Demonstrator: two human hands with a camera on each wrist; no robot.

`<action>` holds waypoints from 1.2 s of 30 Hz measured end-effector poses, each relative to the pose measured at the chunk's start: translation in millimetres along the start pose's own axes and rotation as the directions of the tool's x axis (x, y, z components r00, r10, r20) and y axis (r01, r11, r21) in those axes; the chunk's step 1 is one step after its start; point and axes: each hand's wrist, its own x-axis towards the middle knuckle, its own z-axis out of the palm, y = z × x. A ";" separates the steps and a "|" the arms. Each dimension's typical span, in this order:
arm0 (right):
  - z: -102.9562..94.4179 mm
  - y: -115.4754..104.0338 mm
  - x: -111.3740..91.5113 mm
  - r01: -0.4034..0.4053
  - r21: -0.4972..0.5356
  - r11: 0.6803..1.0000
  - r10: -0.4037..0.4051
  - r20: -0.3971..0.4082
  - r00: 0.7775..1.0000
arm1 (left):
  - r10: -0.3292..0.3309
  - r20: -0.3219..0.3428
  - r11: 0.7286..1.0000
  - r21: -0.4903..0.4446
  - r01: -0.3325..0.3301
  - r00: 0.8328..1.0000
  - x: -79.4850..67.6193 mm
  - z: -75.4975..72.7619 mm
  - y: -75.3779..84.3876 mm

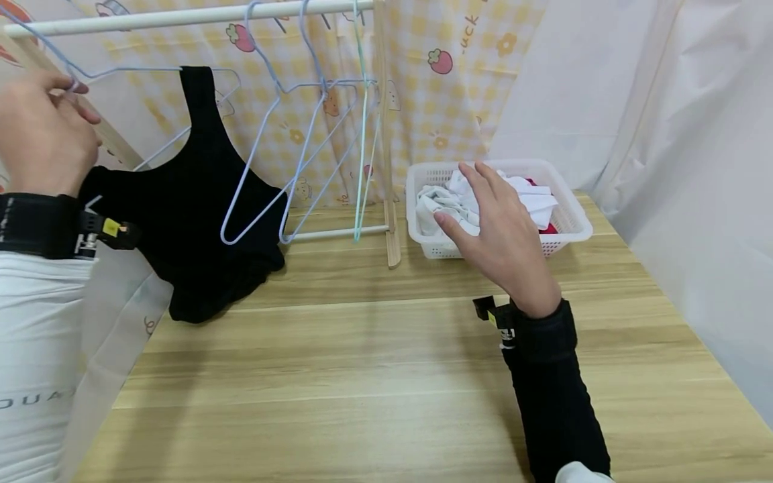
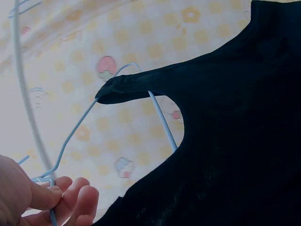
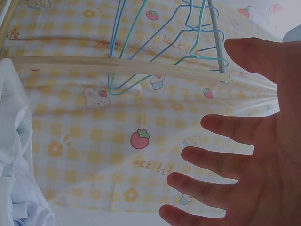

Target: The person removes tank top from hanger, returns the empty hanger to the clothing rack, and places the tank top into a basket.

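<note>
At the rack's left end, my left hand (image 1: 51, 131) pinches a light blue wire hanger (image 1: 121, 69) just below its hook. A black tank top (image 1: 199, 174) hangs from that hanger; one shoulder strap (image 2: 141, 84) is looped over the wire in the left wrist view. The top's lower edge droops near the tabletop. My right hand (image 1: 504, 231) is held above the table with fingers spread, holding nothing. Behind it, in the head view, stands a white plastic basket (image 1: 574, 221) of clothes, white garments (image 1: 531, 198) and a bit of red among them.
A rack with a white rail (image 1: 181, 18) and a wooden post (image 1: 389, 168) stands at the back. Two blue hangers (image 1: 260, 137) and a green hanger (image 1: 362, 134) hang on it. A checked curtain (image 1: 453, 107) backs the wooden table (image 1: 362, 376).
</note>
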 end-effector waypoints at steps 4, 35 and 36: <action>-1.4 1.2 -0.6 0.000 0.008 1.000 0.000 0.012 1.000 | -0.041 -0.004 0.996 -0.074 0.040 0.999 -2.4 -6.9 -1.5; -5.9 10.2 0.0 0.028 0.066 0.997 -0.028 0.003 1.000 | 0.450 0.145 0.867 0.166 -0.471 0.881 -139.7 -7.1 -25.9; -6.2 10.4 -0.1 0.029 0.066 0.997 -0.029 0.002 1.000 | 0.460 0.166 0.860 0.163 -0.484 0.872 -144.8 -6.7 -27.1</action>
